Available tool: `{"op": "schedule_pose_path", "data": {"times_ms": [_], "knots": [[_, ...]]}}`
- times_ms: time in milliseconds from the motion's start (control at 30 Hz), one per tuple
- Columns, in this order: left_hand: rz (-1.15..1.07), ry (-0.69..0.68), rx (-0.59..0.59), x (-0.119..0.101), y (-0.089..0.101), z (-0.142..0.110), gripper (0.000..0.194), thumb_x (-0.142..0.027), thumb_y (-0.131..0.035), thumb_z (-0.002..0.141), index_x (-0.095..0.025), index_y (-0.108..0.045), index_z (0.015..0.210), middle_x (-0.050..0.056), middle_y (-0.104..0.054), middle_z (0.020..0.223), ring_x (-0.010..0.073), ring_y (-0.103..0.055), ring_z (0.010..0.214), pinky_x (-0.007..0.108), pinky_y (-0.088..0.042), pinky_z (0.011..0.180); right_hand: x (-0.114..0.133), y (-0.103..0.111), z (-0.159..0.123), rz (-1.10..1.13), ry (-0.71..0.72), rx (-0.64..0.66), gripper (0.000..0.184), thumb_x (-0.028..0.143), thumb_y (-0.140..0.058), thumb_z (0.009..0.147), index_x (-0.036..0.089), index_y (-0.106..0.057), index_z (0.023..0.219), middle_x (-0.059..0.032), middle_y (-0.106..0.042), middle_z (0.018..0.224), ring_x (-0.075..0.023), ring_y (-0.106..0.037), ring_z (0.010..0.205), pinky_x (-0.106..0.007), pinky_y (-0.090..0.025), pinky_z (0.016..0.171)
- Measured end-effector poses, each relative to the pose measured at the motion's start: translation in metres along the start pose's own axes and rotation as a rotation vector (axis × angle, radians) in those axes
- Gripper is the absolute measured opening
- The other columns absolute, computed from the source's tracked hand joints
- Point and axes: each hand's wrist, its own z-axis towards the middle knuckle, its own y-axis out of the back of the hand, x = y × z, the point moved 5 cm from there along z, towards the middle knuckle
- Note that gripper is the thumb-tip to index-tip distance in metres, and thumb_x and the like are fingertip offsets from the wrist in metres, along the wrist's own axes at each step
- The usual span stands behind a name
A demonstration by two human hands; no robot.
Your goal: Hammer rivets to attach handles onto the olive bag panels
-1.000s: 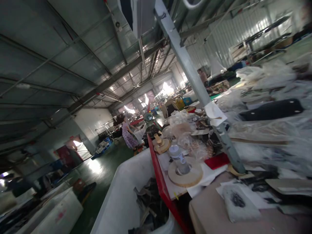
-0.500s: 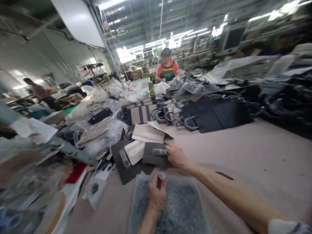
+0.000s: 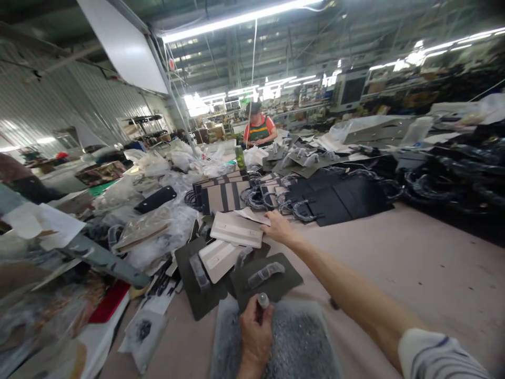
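My left hand (image 3: 254, 331) is closed around a small cylinder with a clear rounded top (image 3: 262, 300), over a translucent, dark-speckled board (image 3: 302, 337). Most of the cylinder is hidden by the fingers. My right hand (image 3: 281, 229) reaches farther out, its fingers closed at the edge of a pale panel (image 3: 252, 216) in a loose pile. Just below that lies another pale panel (image 3: 236, 230) with a raised strip. Closer to me rests a dark grey panel (image 3: 290, 281) with a plastic-wrapped handle (image 3: 266, 275) on it. A similar dark panel (image 3: 193, 297) lies to the left.
Black bag pieces with wrapped handles (image 3: 347, 195) and striped panels (image 3: 224, 197) lie beyond the pile. At left are plastic bags (image 3: 169, 210) and a slanting metal post (image 3: 102, 260). Across the table is a person in a green apron (image 3: 260, 131). A green bottle (image 3: 240, 157) stands nearby.
The view has swung from the hall to the table. My right hand has left the dark panel with the handle, which now lies nearer, and has moved up to the pale panels.
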Motion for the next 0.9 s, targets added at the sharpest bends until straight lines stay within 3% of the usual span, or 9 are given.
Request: {"op": "schedule_pose_path", "data": {"times_ms": [100,233,333,467,567,633,767,833,900], "knots": [[-0.009,-0.018,0.006,0.004,0.0,0.001,0.03,-0.04,-0.061,0.086,-0.015,-0.067,0.1,0.007,-0.072,0.084,0.0198,-0.069,0.076,0.025,-0.056,0.071,0.002,-0.012,0.024,-0.087,-0.092,-0.046,0.041,0.026,-0.06,0.087,0.015,-0.057,0.126,-0.0187,-0.055,0.13,-0.03,-0.05,0.122,-0.041,-0.038,0.099],[-0.037,-0.035,-0.003,0.005,0.0,0.0,0.029,-0.04,-0.062,0.086,-0.015,-0.067,0.1,0.007,-0.072,0.082,0.0195,-0.07,0.074,0.025,-0.056,0.069,0.001,-0.027,0.038,-0.112,-0.117,-0.01,0.024,0.031,-0.056,0.092,0.013,-0.065,0.106,-0.0121,-0.066,0.108,-0.0232,-0.061,0.104,-0.04,-0.044,0.093],[-0.044,-0.044,-0.015,0.004,0.0,0.001,0.028,-0.039,-0.062,0.085,-0.015,-0.068,0.099,0.007,-0.073,0.082,0.0198,-0.07,0.074,0.025,-0.057,0.068,-0.007,-0.013,0.038,-0.076,-0.139,-0.096,0.023,0.028,-0.05,0.095,0.012,-0.066,0.1,-0.0138,-0.067,0.107,-0.022,-0.061,0.102,-0.035,-0.044,0.09],[-0.034,-0.038,-0.022,0.001,0.003,0.002,0.028,-0.039,-0.064,0.084,-0.016,-0.069,0.099,0.007,-0.074,0.082,0.0205,-0.071,0.073,0.027,-0.057,0.069,-0.023,0.026,0.012,0.045,-0.196,-0.285,0.029,0.026,-0.041,0.096,0.012,-0.066,0.096,-0.0165,-0.068,0.106,-0.0237,-0.061,0.1,-0.03,-0.041,0.083],[-0.033,-0.02,-0.025,0.001,0.004,0.002,0.03,-0.039,-0.066,0.082,-0.016,-0.069,0.1,0.007,-0.075,0.084,0.0212,-0.071,0.075,0.028,-0.057,0.069,-0.033,0.042,-0.039,0.165,-0.242,-0.358,0.039,0.037,-0.034,0.098,0.014,-0.065,0.1,-0.0099,-0.07,0.097,-0.0204,-0.062,0.089,-0.028,-0.043,0.075],[-0.027,-0.008,-0.021,0.002,0.003,0.003,0.031,-0.039,-0.067,0.081,-0.016,-0.069,0.1,0.007,-0.075,0.085,0.0213,-0.071,0.075,0.029,-0.057,0.071,-0.037,0.037,-0.092,0.452,-0.264,-0.374,0.041,0.044,-0.036,0.096,0.015,-0.064,0.104,-0.0055,-0.071,0.092,-0.0179,-0.062,0.081,-0.026,-0.045,0.07],[-0.033,0.024,-0.017,0.007,0.001,0.003,0.032,-0.039,-0.068,0.08,-0.016,-0.068,0.101,0.006,-0.074,0.086,0.0202,-0.07,0.077,0.029,-0.056,0.073,-0.032,-0.018,-0.231,1.276,-0.48,-0.237,0.037,0.049,-0.061,0.081,0.019,-0.067,0.1,-0.0021,-0.071,0.082,-0.0173,-0.061,0.071,-0.028,-0.048,0.067],[-0.026,0.035,-0.016,0.008,0.001,0.003,0.031,-0.039,-0.068,0.08,-0.016,-0.067,0.102,0.006,-0.074,0.086,0.0196,-0.07,0.078,0.028,-0.055,0.075,-0.029,-0.054,-0.301,1.325,-0.67,-0.109,0.035,0.05,-0.064,0.078,0.019,-0.068,0.092,-0.0025,-0.069,0.075,-0.0165,-0.059,0.064,-0.027,-0.047,0.06],[-0.008,0.029,-0.011,0.007,0.001,0.003,0.031,-0.039,-0.068,0.08,-0.017,-0.068,0.101,0.005,-0.074,0.087,0.0194,-0.069,0.079,0.028,-0.054,0.075,-0.03,-0.084,-0.358,1.223,-0.829,0.013,0.039,0.055,-0.061,0.077,0.017,-0.067,0.084,-0.0016,-0.064,0.065,-0.0144,-0.053,0.053,-0.024,-0.038,0.046]]}}
